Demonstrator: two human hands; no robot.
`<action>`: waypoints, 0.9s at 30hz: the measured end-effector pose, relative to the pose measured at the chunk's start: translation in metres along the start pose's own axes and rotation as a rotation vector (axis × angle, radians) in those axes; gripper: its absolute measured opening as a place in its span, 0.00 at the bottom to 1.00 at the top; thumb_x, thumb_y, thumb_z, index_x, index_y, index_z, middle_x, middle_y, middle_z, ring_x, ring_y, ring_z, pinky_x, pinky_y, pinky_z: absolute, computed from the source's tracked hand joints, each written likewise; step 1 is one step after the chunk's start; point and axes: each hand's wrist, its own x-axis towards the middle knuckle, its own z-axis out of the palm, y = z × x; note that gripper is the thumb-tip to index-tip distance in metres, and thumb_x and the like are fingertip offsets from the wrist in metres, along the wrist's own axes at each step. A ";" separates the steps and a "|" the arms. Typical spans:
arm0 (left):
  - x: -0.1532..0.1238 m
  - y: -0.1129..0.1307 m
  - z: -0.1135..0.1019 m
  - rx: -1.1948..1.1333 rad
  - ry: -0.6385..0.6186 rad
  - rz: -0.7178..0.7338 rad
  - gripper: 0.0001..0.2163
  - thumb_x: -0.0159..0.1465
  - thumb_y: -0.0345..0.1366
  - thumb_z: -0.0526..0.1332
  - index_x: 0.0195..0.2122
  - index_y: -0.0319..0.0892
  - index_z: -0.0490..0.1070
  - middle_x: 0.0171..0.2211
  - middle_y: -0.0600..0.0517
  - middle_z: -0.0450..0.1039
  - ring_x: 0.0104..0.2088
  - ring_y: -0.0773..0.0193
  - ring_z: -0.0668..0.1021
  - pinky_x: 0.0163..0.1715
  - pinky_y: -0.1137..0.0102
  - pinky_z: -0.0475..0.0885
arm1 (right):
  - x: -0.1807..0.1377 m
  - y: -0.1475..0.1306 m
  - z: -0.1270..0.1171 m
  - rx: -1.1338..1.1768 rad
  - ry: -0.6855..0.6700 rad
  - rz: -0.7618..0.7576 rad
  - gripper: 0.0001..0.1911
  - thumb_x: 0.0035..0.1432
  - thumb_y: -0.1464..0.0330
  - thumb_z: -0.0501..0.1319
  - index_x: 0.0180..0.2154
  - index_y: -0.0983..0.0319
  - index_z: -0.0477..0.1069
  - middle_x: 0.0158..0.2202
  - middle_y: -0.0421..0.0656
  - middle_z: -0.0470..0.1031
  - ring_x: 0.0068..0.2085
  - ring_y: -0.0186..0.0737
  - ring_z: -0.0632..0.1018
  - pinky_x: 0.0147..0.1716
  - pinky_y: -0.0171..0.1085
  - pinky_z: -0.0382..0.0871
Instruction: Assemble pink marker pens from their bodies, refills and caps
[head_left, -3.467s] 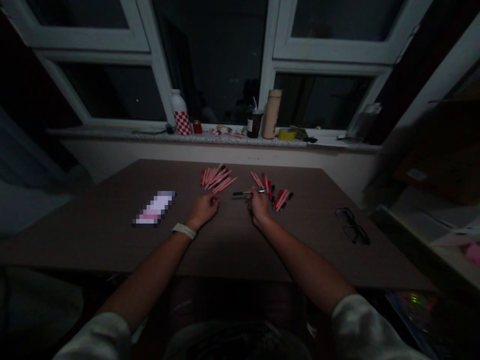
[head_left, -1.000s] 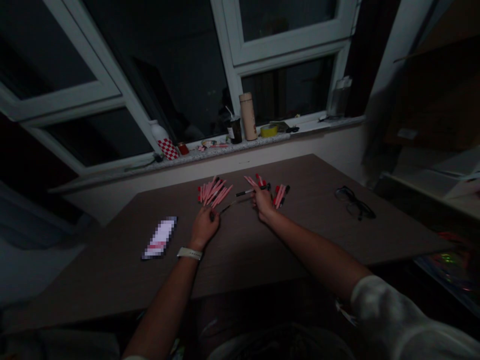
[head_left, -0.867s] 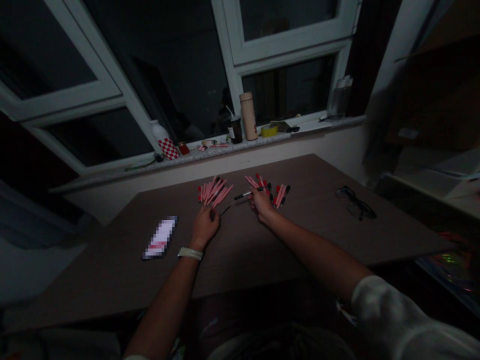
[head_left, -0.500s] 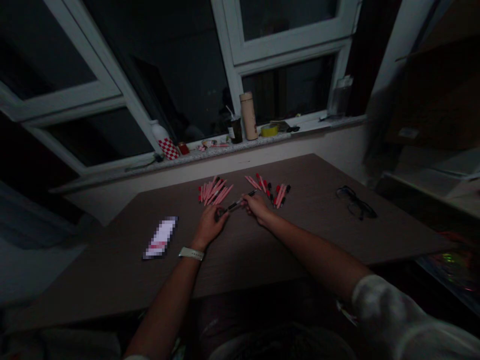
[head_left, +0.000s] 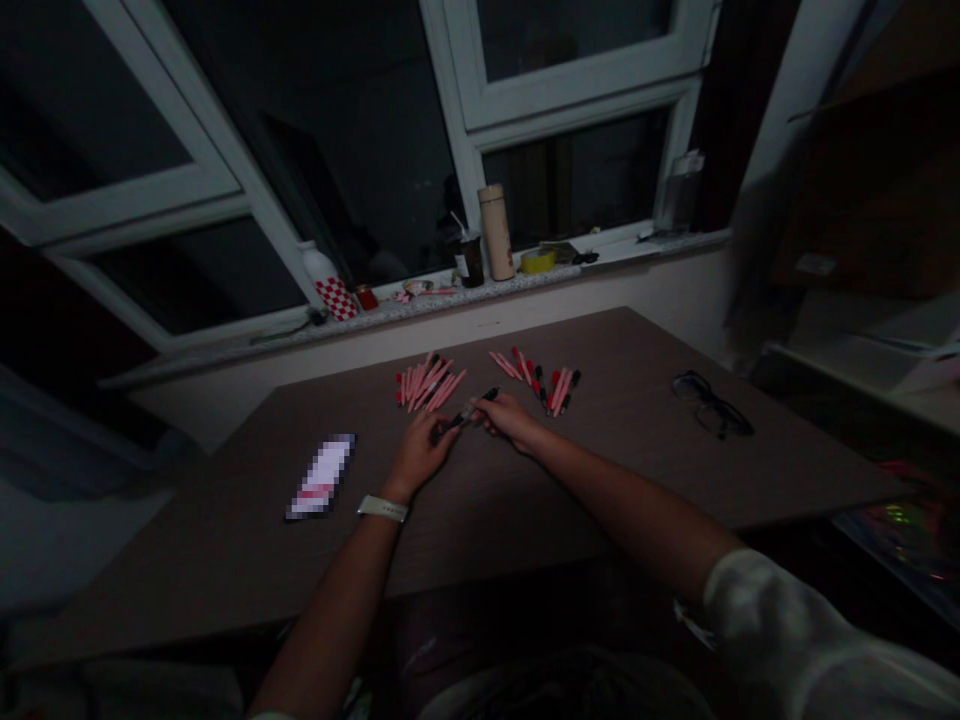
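Between my two hands is a dark pen (head_left: 466,412) with a paler stretch in its middle, slanting up to the right over the table. My left hand (head_left: 420,452), with a pale watch band on its wrist, pinches the lower left part. The fingers of my right hand (head_left: 513,420) close on the upper right part, and a black end sticks out past them. Just beyond my left hand lies a pile of pink pens (head_left: 429,382), some with red or black ends. Beyond my right hand is a looser group of pink, red and black pens (head_left: 559,390).
A lit phone (head_left: 322,476) lies on the brown table (head_left: 495,520) at left, and black-framed glasses (head_left: 712,405) at right. Along the windowsill stand a checkered bottle (head_left: 334,285), a dark cup (head_left: 470,260), a beige flask (head_left: 496,232) and a yellow tape roll (head_left: 538,262).
My right hand has shifted slightly left and down, closer to my left hand. Less of the pen shows between them. The pen groups have stayed put.
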 end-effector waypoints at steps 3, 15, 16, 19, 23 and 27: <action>-0.001 0.003 -0.002 -0.002 -0.005 0.002 0.10 0.69 0.44 0.61 0.41 0.43 0.73 0.37 0.49 0.71 0.38 0.58 0.74 0.39 0.65 0.70 | 0.000 0.000 0.001 0.000 0.009 -0.009 0.13 0.65 0.69 0.61 0.27 0.66 0.74 0.23 0.39 0.75 0.17 0.26 0.66 0.16 0.29 0.55; 0.001 0.003 -0.001 -0.009 -0.009 0.020 0.10 0.67 0.44 0.63 0.42 0.43 0.74 0.38 0.48 0.72 0.39 0.58 0.74 0.41 0.63 0.72 | 0.008 0.010 -0.002 0.003 -0.017 -0.040 0.14 0.65 0.65 0.63 0.28 0.65 0.75 0.23 0.41 0.77 0.18 0.26 0.66 0.16 0.26 0.55; 0.001 0.002 -0.001 -0.013 -0.012 0.020 0.10 0.67 0.44 0.63 0.42 0.43 0.74 0.39 0.48 0.73 0.39 0.58 0.75 0.41 0.63 0.72 | 0.008 0.010 -0.002 -0.001 -0.034 -0.045 0.14 0.65 0.65 0.63 0.29 0.66 0.76 0.25 0.42 0.79 0.19 0.26 0.66 0.16 0.26 0.56; 0.001 0.001 0.000 -0.026 -0.013 0.019 0.10 0.67 0.44 0.63 0.42 0.43 0.75 0.39 0.48 0.73 0.39 0.58 0.75 0.41 0.63 0.73 | 0.006 0.010 -0.002 -0.015 -0.066 -0.056 0.12 0.64 0.65 0.64 0.30 0.66 0.77 0.28 0.43 0.81 0.19 0.26 0.67 0.17 0.26 0.57; 0.000 0.002 0.000 -0.032 0.004 0.020 0.10 0.68 0.43 0.62 0.42 0.43 0.76 0.40 0.47 0.72 0.43 0.57 0.75 0.46 0.61 0.73 | 0.006 0.010 -0.001 -0.011 -0.042 -0.062 0.12 0.63 0.65 0.65 0.30 0.66 0.78 0.27 0.42 0.80 0.19 0.26 0.67 0.17 0.27 0.57; 0.000 0.002 0.000 -0.028 0.035 0.003 0.09 0.68 0.42 0.62 0.41 0.42 0.77 0.42 0.46 0.71 0.46 0.55 0.75 0.52 0.58 0.72 | 0.008 0.010 -0.003 -0.006 -0.018 -0.089 0.13 0.63 0.66 0.64 0.28 0.66 0.77 0.24 0.40 0.77 0.19 0.26 0.66 0.17 0.27 0.57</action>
